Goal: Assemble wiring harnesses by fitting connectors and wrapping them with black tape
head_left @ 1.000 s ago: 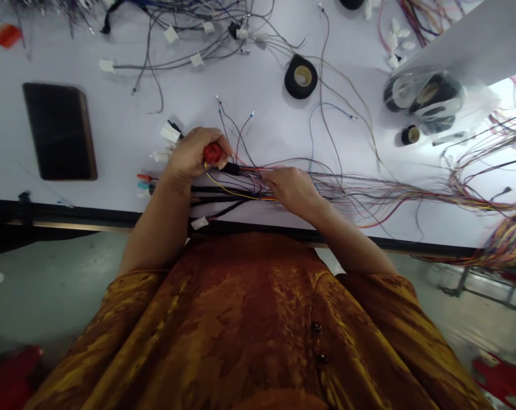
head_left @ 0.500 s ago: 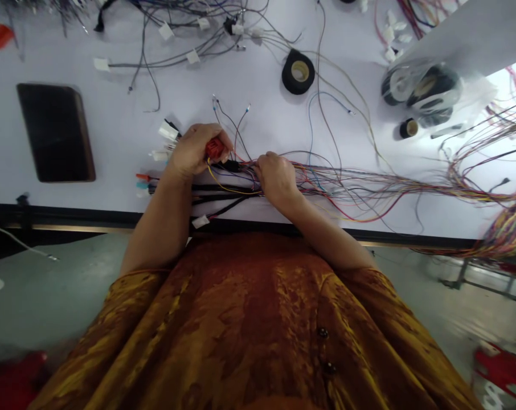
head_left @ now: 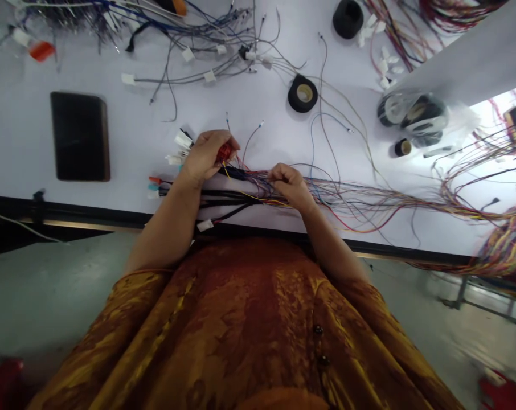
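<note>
- Left hand (head_left: 204, 156) curls round a red connector (head_left: 224, 152), thumb and fingers pinching it.
- Right hand (head_left: 290, 187) pinches thin coloured wires (head_left: 262, 185) between thumb and fingertips, close to the left hand.
- Wire harness (head_left: 360, 204) runs from those hands to the right edge of the frame, lying on a white bench (head_left: 19, 142), with black sheathed cables (head_left: 224, 199) just below the left hand.
- Work at this point seems to be parting strands at the connector end; the pinched strands appear to need a steady, separate hold.
</note>
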### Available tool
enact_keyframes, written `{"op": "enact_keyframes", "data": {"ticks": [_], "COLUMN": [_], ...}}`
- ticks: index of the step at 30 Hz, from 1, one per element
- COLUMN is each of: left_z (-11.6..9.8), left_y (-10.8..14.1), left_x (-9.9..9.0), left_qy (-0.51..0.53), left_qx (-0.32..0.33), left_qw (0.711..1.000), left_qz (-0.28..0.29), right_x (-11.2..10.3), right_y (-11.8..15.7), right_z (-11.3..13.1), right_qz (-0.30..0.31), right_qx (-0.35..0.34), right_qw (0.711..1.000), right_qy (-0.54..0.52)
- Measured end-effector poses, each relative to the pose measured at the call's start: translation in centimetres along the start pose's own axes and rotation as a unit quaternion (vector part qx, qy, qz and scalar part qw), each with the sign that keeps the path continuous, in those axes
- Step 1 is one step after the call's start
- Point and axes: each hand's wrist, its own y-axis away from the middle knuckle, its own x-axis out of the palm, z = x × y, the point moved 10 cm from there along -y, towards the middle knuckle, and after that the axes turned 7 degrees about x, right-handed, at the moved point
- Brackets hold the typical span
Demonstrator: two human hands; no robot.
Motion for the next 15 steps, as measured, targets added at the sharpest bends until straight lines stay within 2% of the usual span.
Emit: {"op": "enact_keyframes", "data": {"ticks": [2,5,7,9,11,13,15], "left_z": [-0.2,-0.7,-0.9,-0.9,-0.7,-0.4,-0.3], "left_y": [0.1,0.3,0.4,0.5,0.4,0.4,0.3], "left_x": [0.1,0.1,-0.1,-0.2,-0.4,-0.7,-1.0], "left_qy": [-0.013,-0.023,-0.027,-0.032,-0.038,-0.036,-0.024], "left_qx": [-0.010,-0.017,-0.013,-0.007,-0.007,-0.015,-0.019], "left_qw": [1.000,0.999,0.999,0.999,0.999,0.998,0.998], "left_qz": [-0.005,-0.023,-0.034,-0.037,-0.037,-0.042,-0.054], "right_x": [0.0,0.0,-0.4,-2.0,-4.5,-6.9,-8.8], "right_y": [0.1,0.3,0.4,0.4,0.7,1.3,1.4], "right_z": [-0.3,-0.5,-0.6,-1.4,-2.8,-3.9,-4.0], "right_qz": [0.032,0.066,0.067,0.010,-0.087,-0.163,-0.198], "right_qx": [0.018,0.033,0.040,0.053,0.064,0.073,0.071], "right_qw": [0.999,0.997,0.997,0.989,0.965,0.943,0.937], "right_qy": [-0.021,0.023,-0.028,-0.140,-0.239,-0.279,-0.277]}}
